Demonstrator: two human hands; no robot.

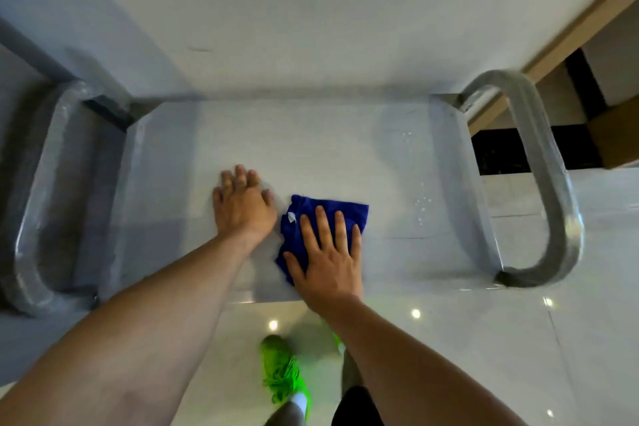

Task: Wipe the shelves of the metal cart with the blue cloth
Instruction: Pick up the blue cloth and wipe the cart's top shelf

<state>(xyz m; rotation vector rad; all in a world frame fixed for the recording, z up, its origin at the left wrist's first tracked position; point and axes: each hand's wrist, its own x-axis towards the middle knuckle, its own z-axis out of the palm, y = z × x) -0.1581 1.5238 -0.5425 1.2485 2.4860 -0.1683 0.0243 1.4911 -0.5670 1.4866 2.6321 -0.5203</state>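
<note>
Left handle [41, 190]: bent metal tube at the cart's left end, still in clear wrapping; a rigid part, not being held.
Top shelf [311, 145]: flat sheet of the metal cart [449, 166], smooth and glossy; judged hard and slippery, so a cloth will glide but the cart may shift under a push.
Left hand [242, 204]: laid palm-down on the bare shelf just left of the cloth, fingers straight and close together, holding nothing; appears to brace the cart.
Blue cloth [345, 214]: crumpled on the shelf near its front edge, roughly mid-width; judged light, soft and limp, best controlled by flat pressure over its middle, not by a pinch at a corner.
Right hand [328, 252]: pressing flat on the cloth, fingers spread and straight, nothing gripped.
Droplets [422, 204]: small wet specks right of the cloth, unwiped.
Right handle [539, 162]: matching tube, untouched.
</note>
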